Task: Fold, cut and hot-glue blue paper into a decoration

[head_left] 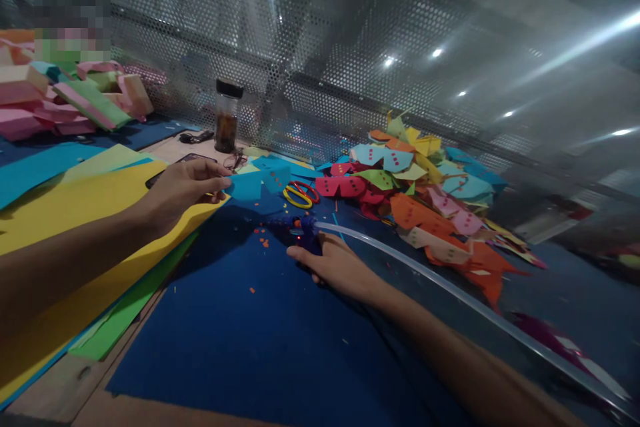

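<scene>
My left hand (187, 188) pinches the left end of a light blue paper piece (247, 185), whose right part carries small red marks. In my right hand (333, 260) is a dark blue glue gun (305, 230), its nozzle pointing left over the dark blue sheet (240, 347). A long clear glue stick (425, 267) runs from the back of the gun to the lower right. Small orange paper bits (265, 242) lie below the nozzle. Scissors with red and yellow handles (299, 197) rest just behind the gun.
Large yellow sheets (75, 227) and a green one (125, 317) lie at left. A phone (156, 178) and a bottle (227, 117) stand behind my left hand. Colourful folded paper pieces (415, 207) are heaped at right, pink and green ones (90, 103) at far left. Behind is perforated metal.
</scene>
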Available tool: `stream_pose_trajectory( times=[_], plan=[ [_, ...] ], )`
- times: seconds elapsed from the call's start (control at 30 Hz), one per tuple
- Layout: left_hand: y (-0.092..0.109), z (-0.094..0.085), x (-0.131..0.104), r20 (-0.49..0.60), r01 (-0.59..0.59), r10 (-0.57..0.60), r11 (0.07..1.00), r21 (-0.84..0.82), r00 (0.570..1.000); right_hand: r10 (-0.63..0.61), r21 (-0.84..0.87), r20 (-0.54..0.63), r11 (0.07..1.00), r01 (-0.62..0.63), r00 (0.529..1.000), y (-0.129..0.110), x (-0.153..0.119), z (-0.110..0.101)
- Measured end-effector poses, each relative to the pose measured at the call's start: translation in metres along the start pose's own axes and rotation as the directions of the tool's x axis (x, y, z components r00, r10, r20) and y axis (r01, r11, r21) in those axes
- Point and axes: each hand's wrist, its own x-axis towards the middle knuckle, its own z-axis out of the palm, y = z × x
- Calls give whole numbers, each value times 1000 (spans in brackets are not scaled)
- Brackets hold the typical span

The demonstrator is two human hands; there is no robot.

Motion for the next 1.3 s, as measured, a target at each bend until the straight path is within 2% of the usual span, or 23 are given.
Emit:
stream_pose_trajectory(
  times=[0.4, 0.57, 0.87, 1.1, 1.3],
  plan=[
    [-3, 0, 1, 6, 18, -18, 1000, -5, 1000, -11, 20, 8, 1000, 11, 1000, -2, 2, 0],
    [-4, -1, 2, 21, 8, -8, 1000, -9, 1000, 6, 78, -3, 997, -6, 1000, 3, 0, 2],
    [-5, 0, -1, 37, 16, -17, 1000, 14, 999, 2, 189, -43, 982, 6, 999, 9, -21, 2],
    [-3, 5, -7, 88, 11, -13, 1000, 30, 996, 49, 170, -91, 985, -33, 995, 7, -38, 5],
    [-1, 12, -15, 168, -25, 7, 994, 103, 986, -32, 178, -161, 982, 61, 987, 3, -41, 7]
  ],
)
